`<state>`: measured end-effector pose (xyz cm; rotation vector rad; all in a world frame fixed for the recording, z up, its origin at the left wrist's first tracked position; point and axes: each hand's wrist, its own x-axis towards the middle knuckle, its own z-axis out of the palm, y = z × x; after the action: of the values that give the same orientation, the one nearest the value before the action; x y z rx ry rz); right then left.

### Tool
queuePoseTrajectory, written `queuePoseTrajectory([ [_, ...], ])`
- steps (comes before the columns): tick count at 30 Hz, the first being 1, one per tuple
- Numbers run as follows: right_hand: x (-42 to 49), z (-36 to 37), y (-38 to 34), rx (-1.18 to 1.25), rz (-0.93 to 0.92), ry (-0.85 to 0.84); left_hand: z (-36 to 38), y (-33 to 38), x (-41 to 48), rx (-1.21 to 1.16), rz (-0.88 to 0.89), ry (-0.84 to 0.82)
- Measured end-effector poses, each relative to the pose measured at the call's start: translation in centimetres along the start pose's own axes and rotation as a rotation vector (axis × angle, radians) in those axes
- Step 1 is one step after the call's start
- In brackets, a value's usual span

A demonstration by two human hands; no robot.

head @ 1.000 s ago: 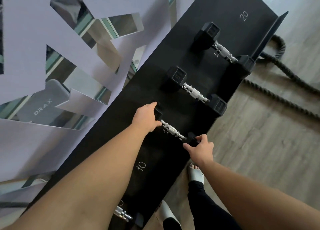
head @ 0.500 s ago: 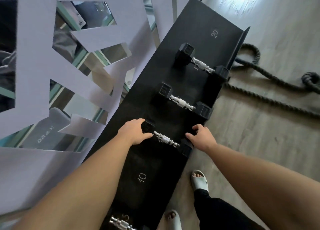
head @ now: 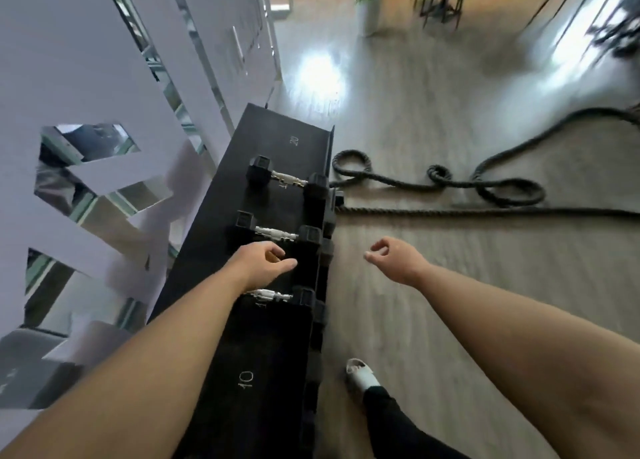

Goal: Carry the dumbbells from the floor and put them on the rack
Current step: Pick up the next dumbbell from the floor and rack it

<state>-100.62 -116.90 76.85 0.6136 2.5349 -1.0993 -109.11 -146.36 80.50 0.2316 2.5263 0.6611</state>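
Three black hex dumbbells with chrome handles lie on the black rack (head: 273,136). The far dumbbell (head: 287,179) and the middle dumbbell (head: 277,232) lie fully in view. The near dumbbell (head: 273,296) is partly hidden under my left forearm. My left hand (head: 261,263) hovers above the rack between the middle and near dumbbells, fingers loosely curled, holding nothing. My right hand (head: 394,259) hangs over the wooden floor to the right of the rack, fingers apart and empty.
A thick black battle rope (head: 443,188) loops across the floor right of the rack. A white patterned wall with mirror cutouts (head: 104,95) runs along the left. My sandalled foot (head: 360,375) stands by the rack's edge. A potted plant (head: 367,1) and chair legs stand far back.
Both hands have let go of the near dumbbell, which stays on the rack. The hands have lifted away and my right hand has swung out over the floor. The view has tilted up.
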Motion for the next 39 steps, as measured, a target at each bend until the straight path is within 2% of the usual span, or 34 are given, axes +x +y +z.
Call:
queuePoseTrajectory([
  [6, -7.7, -5.3, 8.3, 0.151, 0.124, 0.177, 5.8, 10.3, -1.9, 0.169, 0.212, -0.100],
  [14, -17.0, -14.9, 24.5, 0.354, 0.318, 0.451, 16.2, 29.8, -4.1, 0.305, 0.497, -0.258],
  [18, -23.1, -20.5, 35.2, 0.428, 0.443, 0.556, 24.8, 41.2, -5.6, 0.382, 0.618, -0.334],
  [26, -35.0, -32.5, 57.1, 0.517, 0.651, 0.704, 46.9, 62.5, -12.0, 0.414, 0.778, -0.464],
  [32, -39.1, -40.7, 66.5, 0.549, 0.710, 0.740, 55.4, 73.9, -14.6, 0.436, 0.824, -0.505],
  [36, -37.5, -45.0, 71.7, 0.539, 0.701, 0.740, 60.0, 81.2, -12.6, 0.456, 0.842, -0.493],
  [39, -35.4, -48.1, 75.0, 0.484, 0.718, 0.678, 64.2, 85.8, -10.5, 0.433, 0.832, -0.523],
])
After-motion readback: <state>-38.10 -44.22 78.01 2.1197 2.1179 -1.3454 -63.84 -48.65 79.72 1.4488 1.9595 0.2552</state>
